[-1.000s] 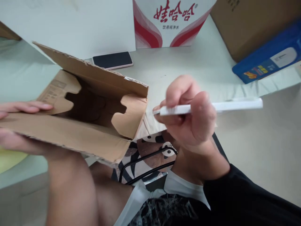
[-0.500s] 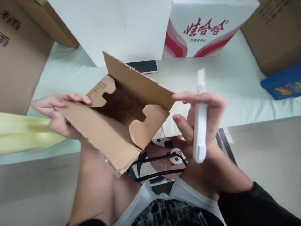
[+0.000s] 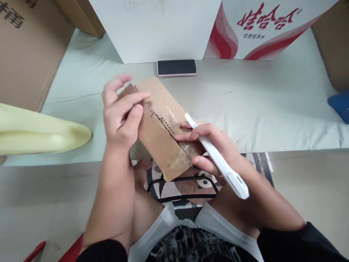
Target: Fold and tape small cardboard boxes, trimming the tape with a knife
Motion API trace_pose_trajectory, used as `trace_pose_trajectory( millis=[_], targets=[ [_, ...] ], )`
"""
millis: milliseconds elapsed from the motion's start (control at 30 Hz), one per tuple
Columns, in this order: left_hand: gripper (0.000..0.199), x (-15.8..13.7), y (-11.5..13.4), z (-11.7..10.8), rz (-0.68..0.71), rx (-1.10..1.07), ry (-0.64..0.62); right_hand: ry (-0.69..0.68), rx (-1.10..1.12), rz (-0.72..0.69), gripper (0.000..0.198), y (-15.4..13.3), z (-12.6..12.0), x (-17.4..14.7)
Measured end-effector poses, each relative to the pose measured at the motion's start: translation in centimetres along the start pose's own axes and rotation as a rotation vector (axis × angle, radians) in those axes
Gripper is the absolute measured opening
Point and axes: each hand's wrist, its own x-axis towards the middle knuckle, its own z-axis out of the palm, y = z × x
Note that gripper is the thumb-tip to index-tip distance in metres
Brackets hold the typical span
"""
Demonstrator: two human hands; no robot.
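Observation:
A small brown cardboard box [image 3: 160, 143] is held tilted above my lap, its top flaps brought together so that a ragged edge runs along the seam. My left hand [image 3: 121, 114] grips its upper left end, thumb and index finger on the flap and the other fingers raised. A white utility knife [image 3: 220, 160] lies across the palm side of my right hand [image 3: 215, 142], its narrow tip pointing up and left. With the knife held, the fingertips of that hand also press the box's right end, near shiny clear tape. The box's inside is hidden.
A phone [image 3: 176, 67] lies on the pale green cloth [image 3: 261, 105] behind the box. Beyond stand a white carton [image 3: 160, 29] and a red-and-white carton [image 3: 261, 43]. A yellow-green object [image 3: 40, 131] is at left, a large brown carton [image 3: 29, 47] behind it, a blue item [image 3: 339, 107] far right.
The box's flaps were spread with its inside showing; now they are folded together. Both hands have moved closer together on the box. The knife has swung from upright to slanting.

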Motion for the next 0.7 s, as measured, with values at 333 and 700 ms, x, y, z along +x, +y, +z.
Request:
trace_pose_trajectory(
  millis=[333, 700],
  targets=[
    [0.031, -0.8, -1.8, -0.1, 0.079, -0.064, 0.113, 0.432, 0.118, 0.379, 0.042, 4.9, -0.8, 0.0],
    [0.039, 0.0, -2.2, -0.4, -0.258, -0.135, 0.455, 0.374, 0.505, 0.733, 0.050, 3.5, -0.6, 1.0]
  ],
)
